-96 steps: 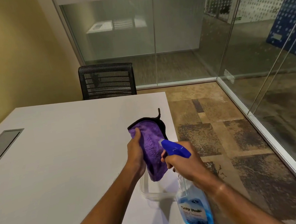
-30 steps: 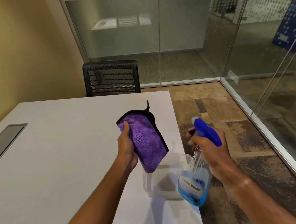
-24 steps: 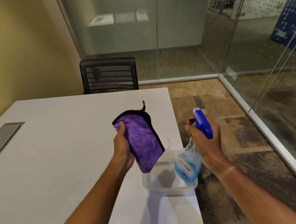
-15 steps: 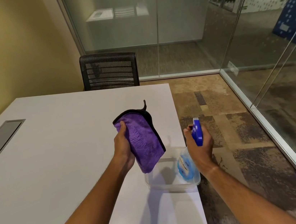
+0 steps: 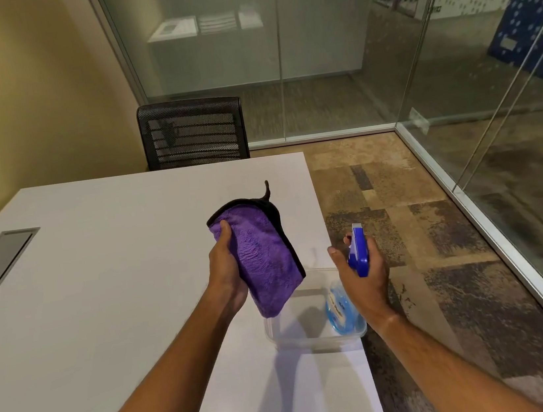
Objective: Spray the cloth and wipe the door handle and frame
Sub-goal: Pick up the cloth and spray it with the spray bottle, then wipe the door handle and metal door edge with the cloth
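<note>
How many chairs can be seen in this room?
1. The black mesh chair stands at the far side of the white table, by the glass wall. The table may hide others.

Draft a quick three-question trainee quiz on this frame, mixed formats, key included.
1. True or false: the left hand holds the purple cloth.
2. The spray bottle's base sits in: A) a clear plastic tub B) a metal sink C) a cardboard box.
3. Fill in: the mesh-backed ____ stands at the white table's far end.

Key: 1 true; 2 A; 3 chair.
</note>
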